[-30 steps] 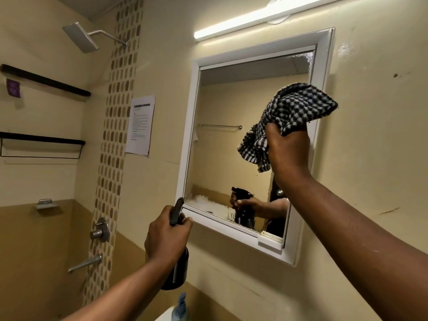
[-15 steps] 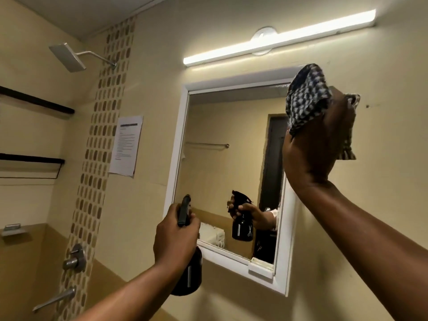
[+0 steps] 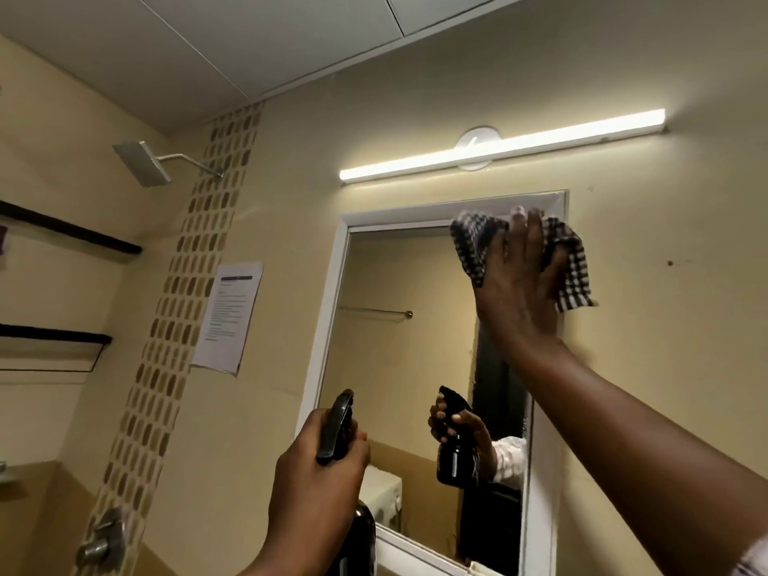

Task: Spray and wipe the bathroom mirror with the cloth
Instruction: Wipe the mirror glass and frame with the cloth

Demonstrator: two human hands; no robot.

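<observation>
Flat under straight fingers (image 3: 524, 234), cloth (image 3: 473, 247) on mirror (image 3: 395, 326)

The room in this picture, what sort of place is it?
Most likely a bathroom: a shower head juts from the tiled wall, a framed mirror hangs beneath a strip light, and a tap valve sits below.

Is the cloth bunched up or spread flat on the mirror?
Bunched: the cloth sits crumpled under the right hand, folds sticking out both sides, at the mirror's top right corner.
</observation>
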